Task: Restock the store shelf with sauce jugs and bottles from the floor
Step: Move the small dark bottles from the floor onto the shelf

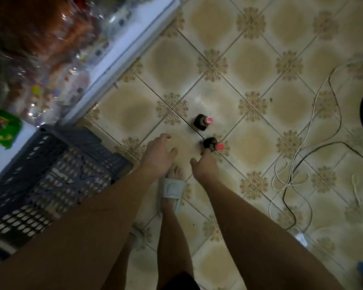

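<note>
Here the person's two bare arms reach down over a patterned tiled floor point(249, 65), and the grip is the main matter; the left hand point(158, 152) hangs with its fingers spread and loosely bent, thumb out to the side, holding nothing and touching nothing that can be seen; the right hand point(204, 166) is lower to the right, its fingers loosely curled, and its foremost fingertips lie right at the base of the near bottle point(211, 144), though the blur leaves it unclear whether they touch the glass or merely sit just beside it; no finger is wrapped round it. Both bottles are dark with pink-red caps and stand upright on the tiles; the far bottle point(201, 122) stands just beyond the near one, close but apart, and neither hand is on it. Below the hands a foot in a pale slide sandal point(172, 188) is planted on the floor. To the left a dark blue perforated plastic crate point(50, 174) sits against the white edge of the store shelf point(122, 57), whose blurred contents include clear packets and a green packet point(2, 128). To the right, white and dark cables point(302, 164) lie looped across the tiles.
</note>
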A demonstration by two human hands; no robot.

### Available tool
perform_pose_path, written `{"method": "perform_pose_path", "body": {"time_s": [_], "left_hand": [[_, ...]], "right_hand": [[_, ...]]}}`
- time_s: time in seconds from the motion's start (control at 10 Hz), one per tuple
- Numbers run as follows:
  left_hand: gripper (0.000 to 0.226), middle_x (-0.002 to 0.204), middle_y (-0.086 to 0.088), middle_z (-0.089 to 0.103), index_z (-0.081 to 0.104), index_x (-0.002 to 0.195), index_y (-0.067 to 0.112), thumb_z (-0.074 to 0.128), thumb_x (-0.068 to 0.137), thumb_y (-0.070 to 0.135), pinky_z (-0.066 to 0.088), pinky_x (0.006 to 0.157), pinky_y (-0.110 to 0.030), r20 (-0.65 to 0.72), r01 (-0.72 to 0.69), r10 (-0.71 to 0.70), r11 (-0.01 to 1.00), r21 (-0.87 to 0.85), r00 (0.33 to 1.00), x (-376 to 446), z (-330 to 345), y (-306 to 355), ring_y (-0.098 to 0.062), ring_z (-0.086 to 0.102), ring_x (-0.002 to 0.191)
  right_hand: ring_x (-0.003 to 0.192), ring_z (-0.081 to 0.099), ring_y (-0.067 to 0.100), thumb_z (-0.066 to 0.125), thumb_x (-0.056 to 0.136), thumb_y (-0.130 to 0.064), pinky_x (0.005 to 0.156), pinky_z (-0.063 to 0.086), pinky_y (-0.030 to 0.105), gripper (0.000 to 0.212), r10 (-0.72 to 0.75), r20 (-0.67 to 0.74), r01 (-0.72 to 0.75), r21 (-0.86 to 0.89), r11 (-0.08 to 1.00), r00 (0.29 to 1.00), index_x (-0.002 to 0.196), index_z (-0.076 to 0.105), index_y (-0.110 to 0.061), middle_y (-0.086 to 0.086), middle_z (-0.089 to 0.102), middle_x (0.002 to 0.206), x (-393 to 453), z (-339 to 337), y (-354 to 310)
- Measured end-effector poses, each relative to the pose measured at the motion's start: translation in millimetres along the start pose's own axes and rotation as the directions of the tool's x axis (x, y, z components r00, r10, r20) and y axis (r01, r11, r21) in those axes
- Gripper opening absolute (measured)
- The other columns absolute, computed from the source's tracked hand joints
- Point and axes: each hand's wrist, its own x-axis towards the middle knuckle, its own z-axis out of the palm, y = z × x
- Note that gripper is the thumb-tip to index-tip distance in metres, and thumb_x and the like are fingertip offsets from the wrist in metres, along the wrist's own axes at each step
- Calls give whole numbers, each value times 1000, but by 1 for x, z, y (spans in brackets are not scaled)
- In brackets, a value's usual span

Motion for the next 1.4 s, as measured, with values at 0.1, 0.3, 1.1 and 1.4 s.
{"method": "perform_pose_path", "body": {"time_s": [0.1, 0.3, 1.1, 1.4], "left_hand": [[47, 142, -5, 49, 40, 141, 21, 53, 98, 34, 42, 105, -44, 100, -78, 66, 990, 117, 993, 16, 41, 16, -27, 39, 134], [47, 141, -7, 50, 41, 142, 20, 53, 98, 31, 43, 103, -45, 159, -104, 75, 977, 184, 984, 56, 62, 9, -29, 43, 131], [48, 101, 1, 65, 58, 114, 17, 84, 73, 15, 50, 72, -25, 142, -12, 36, 985, -171, 989, 13, -75, -30, -24, 65, 101], [33, 108, 3, 70, 65, 114, 22, 78, 83, 23, 41, 71, 0, -83, 35, -76, 910, -413, 994, -70, -234, -76, -19, 65, 107]], "right_hand": [[121, 56, 39, 59, 95, -32, 93, 47, 43, 62, 128, -73, -123, 68, 990, 989, 144, 30, -8, 18, 55, 138, 49, -22, 31], [113, 58, 42, 60, 93, -34, 87, 48, 44, 56, 164, -87, -164, 10, 986, 983, 140, 38, -15, 22, 60, 124, 115, -26, 57], [66, 64, 26, 72, 77, -29, 57, 53, 35, 26, -434, 460, 618, -403, 675, 775, 76, 67, -4, 10, 64, 68, -10, -30, -191], [68, 65, 18, 76, 76, -35, 60, 51, 33, 26, -659, 520, 837, -280, 470, 543, 74, 71, -10, 8, 68, 70, -119, -8, -339]]}}
